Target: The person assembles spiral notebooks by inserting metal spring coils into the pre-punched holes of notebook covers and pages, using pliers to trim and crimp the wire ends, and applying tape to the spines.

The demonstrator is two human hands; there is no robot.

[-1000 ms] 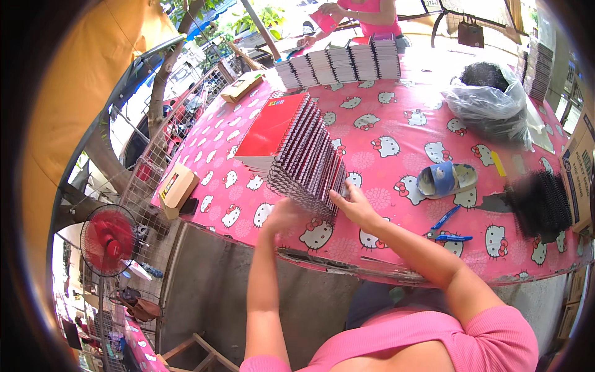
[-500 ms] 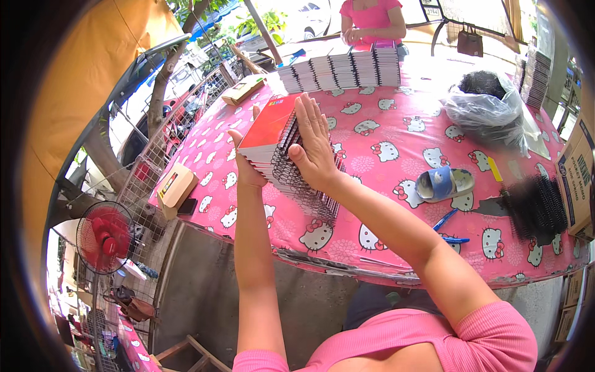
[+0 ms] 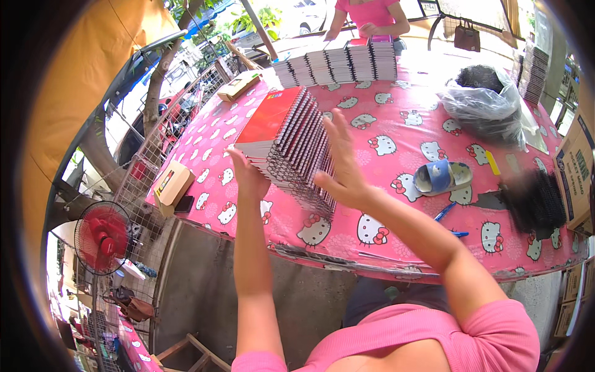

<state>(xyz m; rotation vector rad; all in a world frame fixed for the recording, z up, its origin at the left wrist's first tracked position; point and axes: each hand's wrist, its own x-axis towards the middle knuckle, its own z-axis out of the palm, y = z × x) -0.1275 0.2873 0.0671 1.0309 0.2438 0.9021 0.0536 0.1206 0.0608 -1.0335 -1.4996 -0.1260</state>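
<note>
A tall stack of spiral-bound notebooks [image 3: 268, 119] with a red top cover stands on the pink table, its black coil edges facing right. My left hand [image 3: 250, 178] rests with its palm on the near left side of the stack, thumb raised away from it; its other fingers are mostly hidden by the notebooks. Beside the coil side is my right hand [image 3: 344, 166], open, fingers stretched upward and thumb apart. Its thumb tip comes close to the coils; whether it touches them I cannot tell.
Across the pink table [image 3: 396, 235] stand more notebook stacks [image 3: 338, 65], with a person in pink behind them. At right are a plastic bag [image 3: 486, 111], a blue slipper [image 3: 441, 178], blue-handled pliers [image 3: 449, 222], black coils [image 3: 532, 204] and a carton [image 3: 577, 167]. A small box [image 3: 172, 188] lies left.
My right hand has come off the top and coil edge of the stack and moved right. My left hand has slid slightly lower along its side. The stacked coils look straighter at the top.
</note>
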